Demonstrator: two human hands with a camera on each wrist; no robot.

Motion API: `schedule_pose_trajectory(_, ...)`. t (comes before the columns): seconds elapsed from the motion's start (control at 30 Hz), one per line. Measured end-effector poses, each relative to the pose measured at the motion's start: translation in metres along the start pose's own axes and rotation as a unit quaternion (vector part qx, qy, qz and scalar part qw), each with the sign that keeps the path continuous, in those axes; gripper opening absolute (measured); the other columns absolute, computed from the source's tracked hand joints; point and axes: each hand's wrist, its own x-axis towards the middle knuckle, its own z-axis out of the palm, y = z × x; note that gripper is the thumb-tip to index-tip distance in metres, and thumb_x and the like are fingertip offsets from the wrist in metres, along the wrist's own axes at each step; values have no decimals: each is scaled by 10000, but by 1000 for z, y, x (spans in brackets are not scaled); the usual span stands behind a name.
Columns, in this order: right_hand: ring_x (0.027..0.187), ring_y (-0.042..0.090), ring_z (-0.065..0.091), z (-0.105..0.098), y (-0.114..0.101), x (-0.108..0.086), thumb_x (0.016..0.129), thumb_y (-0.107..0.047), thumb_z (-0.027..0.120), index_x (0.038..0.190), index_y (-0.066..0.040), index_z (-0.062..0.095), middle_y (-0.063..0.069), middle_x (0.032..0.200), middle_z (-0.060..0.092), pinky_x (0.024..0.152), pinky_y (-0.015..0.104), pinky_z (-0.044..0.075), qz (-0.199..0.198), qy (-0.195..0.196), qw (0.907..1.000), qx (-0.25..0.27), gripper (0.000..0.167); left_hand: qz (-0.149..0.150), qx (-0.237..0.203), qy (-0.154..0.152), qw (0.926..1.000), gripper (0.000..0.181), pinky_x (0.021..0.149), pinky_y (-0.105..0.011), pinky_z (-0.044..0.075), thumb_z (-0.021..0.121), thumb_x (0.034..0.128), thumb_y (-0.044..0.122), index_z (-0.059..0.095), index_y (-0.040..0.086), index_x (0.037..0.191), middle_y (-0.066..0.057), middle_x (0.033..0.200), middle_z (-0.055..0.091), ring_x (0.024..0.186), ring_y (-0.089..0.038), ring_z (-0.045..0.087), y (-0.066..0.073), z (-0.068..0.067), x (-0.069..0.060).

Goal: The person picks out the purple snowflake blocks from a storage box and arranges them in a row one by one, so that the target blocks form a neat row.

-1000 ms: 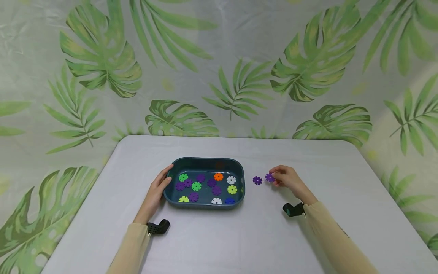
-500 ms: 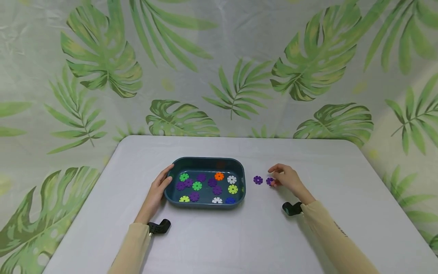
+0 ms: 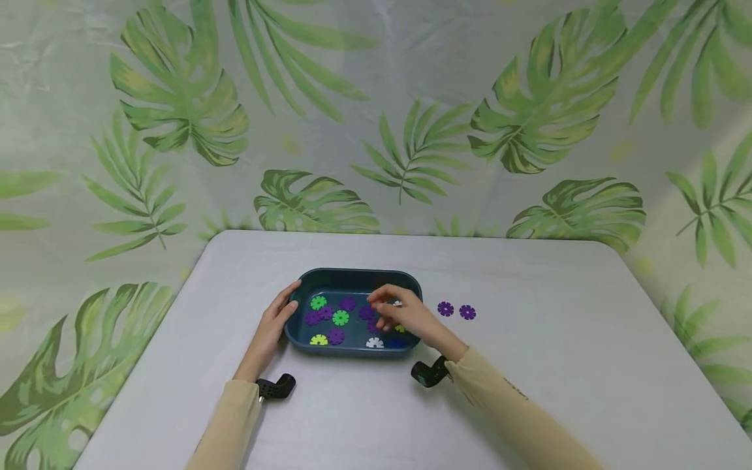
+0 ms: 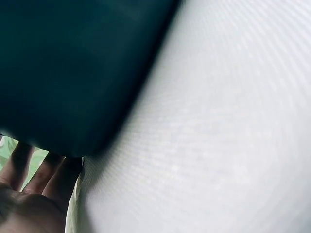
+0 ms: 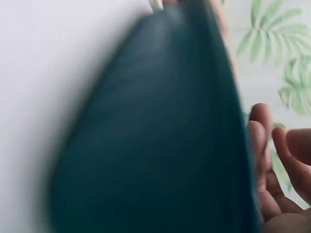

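My left hand (image 3: 273,325) holds the left end of a dark teal plastic tray (image 3: 346,353), thumb at the rim and fingers along the outside. In the left wrist view its fingers (image 4: 43,174) lie against the tray wall. Above the right part of the tray hovers my right hand (image 3: 409,320), fingers loosely bent and apart, with nothing visible between them. Notched snowflake discs lie inside, among them a green disc (image 3: 341,318), a purple disc (image 3: 336,336) and a white disc (image 3: 375,343). The right hand partly covers others.
Two purple snowflake discs (image 3: 445,309) lie side by side on the white table (image 3: 529,281), right of the tray. A leaf-patterned cloth (image 3: 411,130) hangs behind the table. Each wrist wears a black camera (image 3: 429,372).
My right hand has let go of a purple disc beside the other one on the table and moved left over the tray. The left hand stays at the tray's left end.
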Motion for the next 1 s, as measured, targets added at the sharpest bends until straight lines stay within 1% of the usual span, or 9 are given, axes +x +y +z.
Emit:
schedule_pose_trajectory(0.13, 748, 204, 621, 31, 4, 15, 991, -30, 468, 1221, 38, 557, 251, 1147, 543, 706, 339, 554, 165, -657, 9977, -97, 256, 15, 43, -4, 10000, 466, 1147, -409, 126, 417, 1034, 129, 331, 84, 1490, -82, 1552, 239, 1428, -216, 156, 0, 0, 1)
schedule_pose_trajectory(0.23, 783, 210, 615, 48, 7, 25, 990, -33, 454, 1236, -8, 569, 177, 1185, 547, 727, 327, 543, 432, -941, 9941, -335, 273, 53, 23, -27, 10000, 466, 1147, -420, 123, 414, 1034, 125, 329, 78, 1490, -88, 1551, 239, 1428, -223, 154, -2, 0, 1)
schedule_pose_trajectory(0.37, 808, 192, 599, 61, 9, 34, 981, -23, 455, 1219, -50, 599, 88, 1180, 568, 752, 301, 526, 586, -1092, 9886, -851, 278, 124, -28, -43, 9999, 462, 1147, -436, 107, 413, 1035, 125, 335, 89, 1489, -84, 1551, 241, 1430, -225, 146, -11, -3, 5)
schedule_pose_trajectory(0.5, 777, 168, 575, 67, 8, 37, 958, 19, 457, 1169, -48, 628, 58, 1100, 590, 726, 272, 512, 531, -1130, 9845, -1230, 280, 176, 26, 49, 9998, 450, 1150, -411, 104, 413, 1038, 147, 358, 133, 1485, -44, 1546, 260, 1427, -186, 153, -24, -6, 10)
schedule_pose_trajectory(0.63, 798, 164, 551, 68, 8, 38, 919, 64, 469, 1122, -39, 656, 51, 1066, 585, 735, 269, 495, 448, -1169, 9814, -1458, 294, 192, 121, 100, 9997, 446, 1149, -397, 114, 414, 1040, 165, 366, 152, 1483, -24, 1543, 270, 1424, -167, 162, -27, -7, 11)
schedule_pose_trajectory(0.73, 897, 180, 532, 68, 8, 40, 887, 76, 501, 1107, -37, 674, 54, 1086, 579, 824, 300, 469, 202, -1284, 9733, -1891, 302, 158, 61, 102, 9998, 444, 1150, -394, 112, 410, 1040, 150, 370, 152, 1481, -23, 1543, 269, 1424, -164, 162, -25, -7, 10)
schedule_pose_trajectory(0.83, 964, 194, 511, 70, 9, 43, 866, 68, 541, 1098, -28, 683, 58, 1069, 574, 883, 311, 439, -82, -1393, 9607, -2402, 289, 140, -48, 72, 9999, 449, 1150, -412, 102, 405, 1036, 115, 359, 119, 1483, -53, 1548, 256, 1428, -191, 150, -18, -4, 7)
schedule_pose_trajectory(0.93, 920, 182, 517, 72, 8, 45, 864, 64, 564, 1081, -20, 689, 45, 999, 576, 853, 284, 444, -138, -1410, 9546, -2618, 264, 134, -67, 35, 9999, 457, 1149, -426, 99, 409, 1032, 106, 344, 87, 1485, -82, 1550, 245, 1431, -217, 140, -9, -2, 3)
schedule_pose_trajectory(1.0, 856, 159, 502, 72, 8, 46, 863, 72, 564, 1052, -24, 698, 25, 942, 581, 789, 254, 440, -48, -1399, 9551, -2610, 251, 122, -12, 17, 9999, 462, 1148, -428, 104, 410, 1032, 114, 335, 74, 1487, -92, 1551, 241, 1431, -225, 139, -3, 0, 1)
